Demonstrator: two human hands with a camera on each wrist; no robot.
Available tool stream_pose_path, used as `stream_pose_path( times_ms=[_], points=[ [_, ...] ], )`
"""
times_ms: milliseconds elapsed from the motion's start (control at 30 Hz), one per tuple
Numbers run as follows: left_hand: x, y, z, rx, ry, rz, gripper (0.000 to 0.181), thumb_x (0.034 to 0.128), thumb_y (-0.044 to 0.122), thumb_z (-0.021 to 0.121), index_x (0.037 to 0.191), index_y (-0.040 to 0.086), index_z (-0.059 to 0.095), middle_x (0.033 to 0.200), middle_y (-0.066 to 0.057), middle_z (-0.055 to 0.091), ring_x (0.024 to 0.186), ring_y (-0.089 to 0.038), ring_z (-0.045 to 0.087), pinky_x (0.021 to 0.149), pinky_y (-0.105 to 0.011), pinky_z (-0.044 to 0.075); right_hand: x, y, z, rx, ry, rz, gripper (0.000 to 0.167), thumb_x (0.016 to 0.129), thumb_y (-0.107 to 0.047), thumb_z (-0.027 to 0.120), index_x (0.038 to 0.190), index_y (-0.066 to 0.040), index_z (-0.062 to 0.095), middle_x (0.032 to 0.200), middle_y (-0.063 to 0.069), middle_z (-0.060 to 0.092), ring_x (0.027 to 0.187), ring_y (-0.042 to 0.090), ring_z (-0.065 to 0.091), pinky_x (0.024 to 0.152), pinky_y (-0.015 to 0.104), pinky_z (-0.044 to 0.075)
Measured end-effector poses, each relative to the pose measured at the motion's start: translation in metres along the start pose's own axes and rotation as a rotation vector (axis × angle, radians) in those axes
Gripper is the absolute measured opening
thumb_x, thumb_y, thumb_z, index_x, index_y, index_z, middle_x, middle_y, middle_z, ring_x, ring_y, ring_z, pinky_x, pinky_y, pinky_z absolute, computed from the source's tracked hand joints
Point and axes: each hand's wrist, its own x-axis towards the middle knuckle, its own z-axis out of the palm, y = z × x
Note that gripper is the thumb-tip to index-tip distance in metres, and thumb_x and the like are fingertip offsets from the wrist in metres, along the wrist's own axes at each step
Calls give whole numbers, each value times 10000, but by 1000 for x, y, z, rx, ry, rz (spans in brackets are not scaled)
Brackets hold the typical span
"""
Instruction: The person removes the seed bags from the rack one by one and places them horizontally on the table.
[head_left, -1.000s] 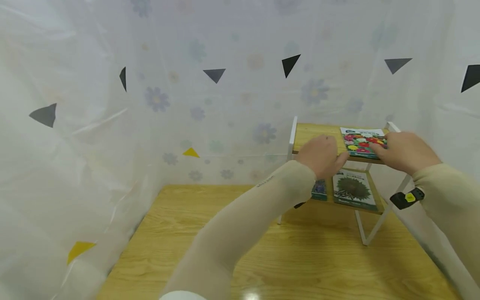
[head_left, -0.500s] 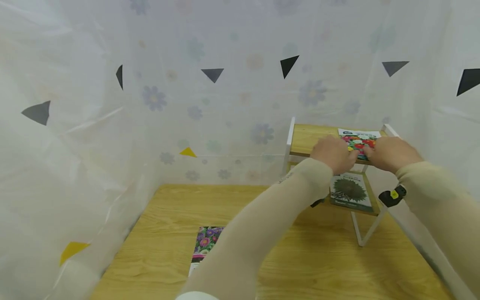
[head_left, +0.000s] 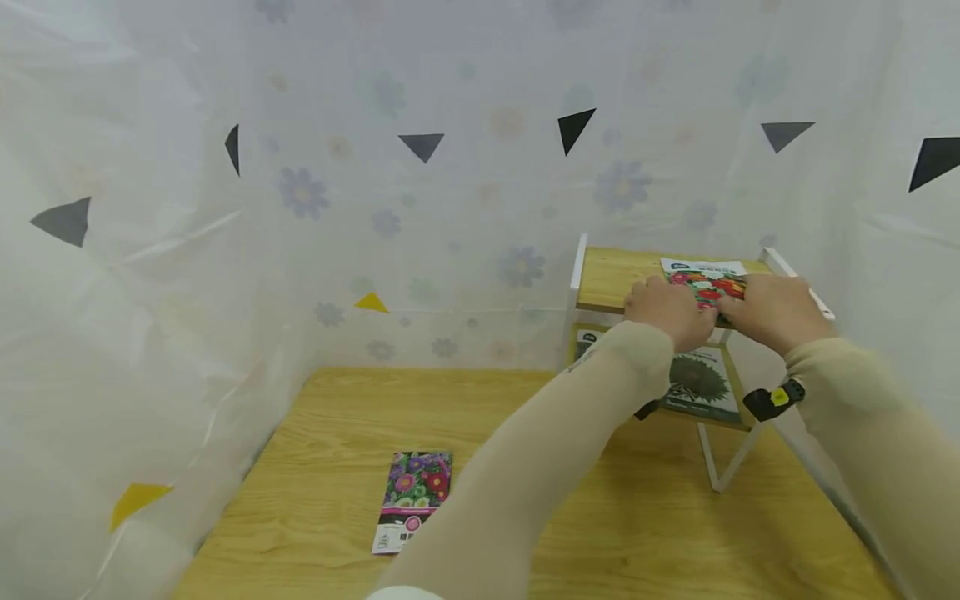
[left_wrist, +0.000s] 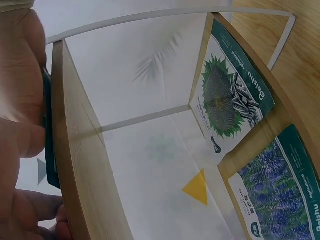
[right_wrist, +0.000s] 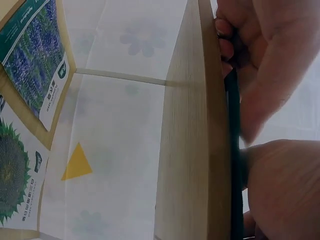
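On the top board of a two-tier wooden shelf (head_left: 611,279) lies a flower seed packet (head_left: 705,279) with red and white blooms. My left hand (head_left: 670,312) holds its left side near the front edge, fingers curled. The right hand (head_left: 780,312) grips the opposite side, its thumb over the front. Seen edge-on in the left wrist view, the packet's green end (left_wrist: 49,135) lies along the board. On the lower tier lie a sunflower seed packet (left_wrist: 220,95) and a lavender-like purple flower packet (left_wrist: 277,185). My left arm partly hides these in the head view.
A packet with pink and purple flowers (head_left: 416,483) lies on the wooden table (head_left: 330,433), partly covered by my left sleeve. White shelf legs (head_left: 712,467) stand at the right. Translucent sheeting (head_left: 450,208) with coloured triangles hangs behind and beside the table.
Both hands have come closer together on the flower seed packet, which has shifted slightly left on the top board. The pink-and-purple packet on the table has come into view from behind my left arm.
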Motion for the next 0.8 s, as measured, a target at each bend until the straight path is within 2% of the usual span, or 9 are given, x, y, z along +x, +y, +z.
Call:
stream_pose_path(
  times_ms=[167, 333, 400, 467, 567, 667, 800],
  points=[
    [2, -5, 2, 14, -10, 31, 534, 959, 651, 267, 1269, 363, 592, 1330, 72, 452, 1154, -126, 414, 946, -307, 379, 0, 3, 11, 92, 77, 28, 452, 970, -326, 420, 936, 93, 586, 759, 218, 582, 679, 350, 512, 749, 564, 342],
    [3, -6, 4, -4, -17, 26, 547, 954, 659, 275, 1271, 350, 595, 1322, 75, 457, 1151, -122, 417, 948, -304, 377, 0, 4, 18, 122, 148, 36, 505, 956, -276, 440, 1178, 168, 534, 973, 357, 574, 845, 470, 518, 870, 632, 284],
    [3, -6, 5, -15, -18, 28, 549, 958, 651, 276, 1270, 335, 599, 1313, 76, 467, 1141, -118, 423, 944, -298, 376, -2, 4, 20, 132, 174, 44, 510, 953, -249, 442, 1227, 176, 508, 1032, 373, 565, 826, 462, 525, 820, 600, 351],
    [4, -6, 5, -20, -15, 41, 543, 971, 629, 272, 1249, 312, 615, 1291, 77, 488, 1115, -111, 437, 942, -286, 369, -4, 4, 22, 139, 207, 48, 480, 954, -220, 442, 1236, 161, 518, 1024, 359, 576, 738, 411, 530, 672, 516, 417],
    [5, -6, 4, -47, -6, 58, 504, 996, 578, 271, 1159, 286, 649, 1232, 82, 521, 1046, -102, 452, 918, -274, 362, -7, 4, 23, 148, 260, 44, 440, 962, -184, 441, 1225, 154, 539, 992, 343, 595, 631, 329, 521, 502, 383, 376],
    [5, -6, 3, -85, 3, 68, 448, 1012, 533, 292, 1006, 282, 663, 1176, 92, 542, 999, -97, 455, 907, -269, 358, -10, 4, 22, 154, 282, 45, 436, 973, -189, 444, 1227, 153, 538, 1004, 346, 590, 662, 341, 539, 507, 368, 372],
    [5, -7, 1, -116, 25, 71, 436, 1000, 524, 364, 811, 261, 655, 1134, 115, 580, 1009, -73, 476, 942, -245, 353, -13, 3, 19, 172, 269, 48, 462, 988, -247, 451, 1257, 121, 524, 1064, 340, 579, 762, 389, 557, 574, 440, 399]
  ],
)
